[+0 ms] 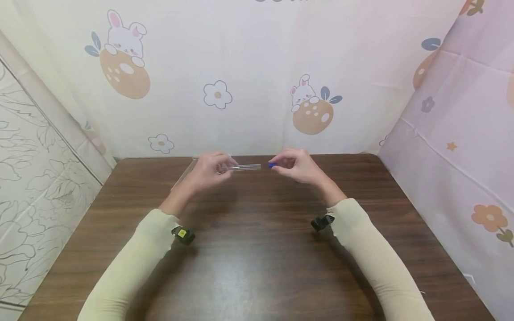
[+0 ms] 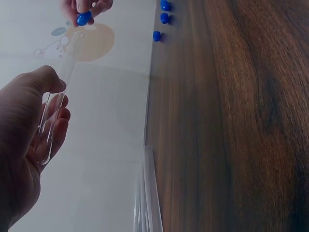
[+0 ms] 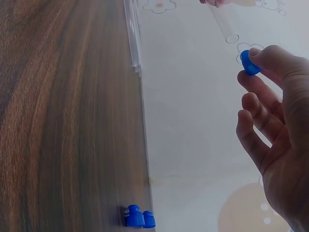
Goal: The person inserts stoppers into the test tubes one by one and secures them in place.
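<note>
My left hand (image 1: 209,170) holds a clear test tube (image 1: 248,167) above the far part of the table, its mouth pointing right. In the left wrist view the thumb and fingers are curled round the tube (image 2: 70,67), whose rounded end lies by the palm. Facing that mouth, my right hand (image 1: 299,167) pinches a blue stopper (image 1: 272,165) between thumb and forefinger. A small gap separates the stopper (image 3: 250,63) from the tube mouth (image 3: 232,38) in the right wrist view. The other right fingers are loosely bent.
More clear tubes (image 2: 148,193) lie near the table's far edge, on the left side. Several blue stoppers (image 2: 164,18) sit along that edge to the right. A printed curtain (image 1: 257,89) hangs right behind the brown wooden table (image 1: 249,249).
</note>
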A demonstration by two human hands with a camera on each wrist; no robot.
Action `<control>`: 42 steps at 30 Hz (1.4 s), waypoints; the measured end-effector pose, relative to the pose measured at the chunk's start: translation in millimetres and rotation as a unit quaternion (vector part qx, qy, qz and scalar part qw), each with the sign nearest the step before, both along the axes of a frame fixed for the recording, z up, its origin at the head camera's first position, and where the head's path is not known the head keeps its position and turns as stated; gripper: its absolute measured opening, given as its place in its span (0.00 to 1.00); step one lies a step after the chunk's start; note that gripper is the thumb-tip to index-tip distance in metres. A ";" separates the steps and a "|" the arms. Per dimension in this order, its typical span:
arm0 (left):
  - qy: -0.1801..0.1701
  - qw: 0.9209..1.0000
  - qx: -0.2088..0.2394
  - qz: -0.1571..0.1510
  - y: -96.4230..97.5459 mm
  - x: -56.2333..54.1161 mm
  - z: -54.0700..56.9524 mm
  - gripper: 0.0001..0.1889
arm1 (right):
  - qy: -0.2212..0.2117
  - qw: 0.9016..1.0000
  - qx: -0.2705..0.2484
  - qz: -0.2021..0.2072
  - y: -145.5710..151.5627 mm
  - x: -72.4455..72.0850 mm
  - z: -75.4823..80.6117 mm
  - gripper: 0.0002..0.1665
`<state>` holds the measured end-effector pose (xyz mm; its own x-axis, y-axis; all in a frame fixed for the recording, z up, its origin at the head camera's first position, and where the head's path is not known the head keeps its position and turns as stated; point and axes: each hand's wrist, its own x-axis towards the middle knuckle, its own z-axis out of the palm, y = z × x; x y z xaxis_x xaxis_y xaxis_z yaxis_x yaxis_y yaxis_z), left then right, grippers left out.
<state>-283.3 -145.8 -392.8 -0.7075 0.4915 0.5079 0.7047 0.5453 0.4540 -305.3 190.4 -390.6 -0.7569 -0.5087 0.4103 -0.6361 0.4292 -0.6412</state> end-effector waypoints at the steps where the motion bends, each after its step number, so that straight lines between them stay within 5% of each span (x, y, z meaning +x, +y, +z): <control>1: 0.000 1.000 -0.002 0.001 0.8 -0.4 -0.4 0.09 | -0.002 1.000 0.000 0.000 -0.7 0.4 0.1 0.12; 42: -0.027 1.000 0.000 0.010 6.4 1.7 -0.1 0.11 | -0.037 0.999 -0.027 -0.001 -15.2 1.0 -5.5 0.10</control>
<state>-281.7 -139.4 -392.9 -0.7440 0.4773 0.4677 0.6677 0.5594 0.4912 -304.3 175.2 -396.1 -0.7875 -0.4857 0.3794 -0.5847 0.3943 -0.7089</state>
